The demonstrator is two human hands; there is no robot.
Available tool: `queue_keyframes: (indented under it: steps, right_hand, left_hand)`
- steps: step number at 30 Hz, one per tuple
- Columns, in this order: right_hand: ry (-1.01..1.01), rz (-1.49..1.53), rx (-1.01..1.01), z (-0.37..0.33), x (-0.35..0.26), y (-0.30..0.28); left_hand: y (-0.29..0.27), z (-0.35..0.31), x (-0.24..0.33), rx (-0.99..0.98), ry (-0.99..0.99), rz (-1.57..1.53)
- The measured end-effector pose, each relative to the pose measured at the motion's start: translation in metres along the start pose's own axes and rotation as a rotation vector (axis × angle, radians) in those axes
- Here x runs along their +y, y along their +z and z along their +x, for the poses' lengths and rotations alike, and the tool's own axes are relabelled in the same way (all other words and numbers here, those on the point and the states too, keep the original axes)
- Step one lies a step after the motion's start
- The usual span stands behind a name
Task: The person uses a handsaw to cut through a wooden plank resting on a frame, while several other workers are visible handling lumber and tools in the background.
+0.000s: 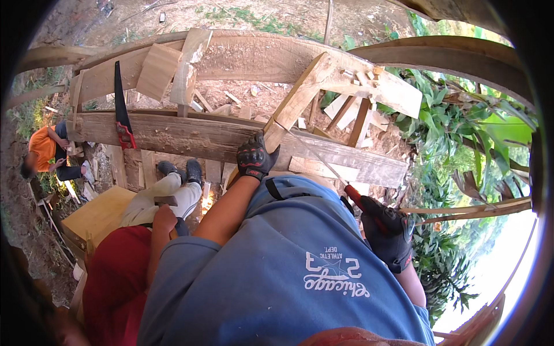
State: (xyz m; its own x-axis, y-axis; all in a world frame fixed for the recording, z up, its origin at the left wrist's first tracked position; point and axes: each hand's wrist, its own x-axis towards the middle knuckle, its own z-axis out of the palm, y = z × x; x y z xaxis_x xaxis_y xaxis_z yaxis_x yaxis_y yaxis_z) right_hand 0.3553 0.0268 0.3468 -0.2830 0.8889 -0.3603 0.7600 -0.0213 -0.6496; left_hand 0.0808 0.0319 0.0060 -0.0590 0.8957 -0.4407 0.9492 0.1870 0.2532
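Left hand point(257, 155) on timber point(297, 98), right hand point(388, 232) around saw point(351, 194)

Upper left, another handsaw point(119, 95) lies across a beam point(190, 135). At centre, the left hand touches the slanted timber, grip unclear. Right of centre, the right hand clasps the saw's red handle.

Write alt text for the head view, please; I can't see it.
A gloved right hand holds a red-handled saw, its blade at an angled timber where the gloved left hand rests. A second saw lies across a weathered beam toward the left, where a person in red and another in orange also appear.
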Motion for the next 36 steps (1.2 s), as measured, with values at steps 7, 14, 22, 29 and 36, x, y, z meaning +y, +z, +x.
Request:
queue_keyframes:
  steps: [7,14,22,29,36]
  right_hand:
    - [-0.072,-0.083,0.056,-0.011,0.032,0.003]
    - [-0.141,-0.002,0.190,-0.015,0.053,0.008]
    - [0.007,0.055,0.124,-0.041,0.067,0.009]
    - [-0.052,0.109,0.144,-0.065,0.082,0.029]
    - [-0.034,0.388,0.148,-0.070,0.091,0.045]
  left_hand:
    - [0.010,-0.003,-0.002,0.098,0.020,-0.020]
    - [0.003,-0.005,0.008,0.143,-0.006,-0.064]
    - [-0.014,0.008,0.003,-0.061,-0.147,-0.107]
    - [-0.020,0.023,-0.025,-0.104,-0.077,-0.331]
    - [-0.029,0.019,-0.014,-0.119,-0.057,-0.356]
